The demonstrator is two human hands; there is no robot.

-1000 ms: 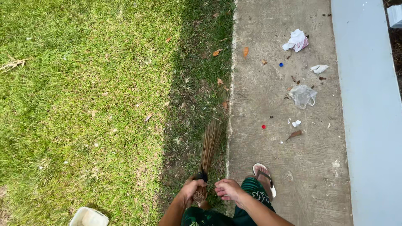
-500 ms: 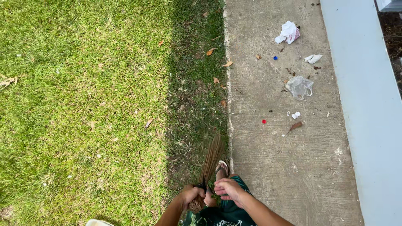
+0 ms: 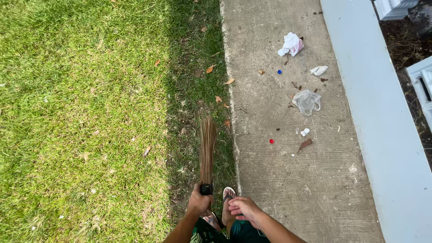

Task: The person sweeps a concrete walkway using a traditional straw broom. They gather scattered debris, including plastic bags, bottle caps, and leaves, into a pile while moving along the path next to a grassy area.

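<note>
My left hand [image 3: 199, 201] grips the dark-bound base of a stick broom [image 3: 207, 150], whose brown bristles point away from me over the shaded grass. My right hand [image 3: 243, 208] hovers just right of it, fingers curled and holding nothing, over my sandalled foot [image 3: 227, 196]. On the concrete path [image 3: 288, 180] ahead lies litter: a crumpled white and pink wrapper [image 3: 290, 44], a clear plastic bag [image 3: 307, 101], a white scrap [image 3: 319, 70], a red bottle cap [image 3: 272, 141] and a blue cap [image 3: 279, 71].
Lawn [image 3: 81, 112] fills the left, half in sun, half in shade, with dry leaves [image 3: 209, 69] along the path edge. A pale blue raised ledge [image 3: 382, 135] runs along the path's right side. White objects [image 3: 420, 83] and bare soil lie beyond it.
The view has shifted forward along the path. The broom now points straight ahead over the grass. The white container at the lower left is out of view.
</note>
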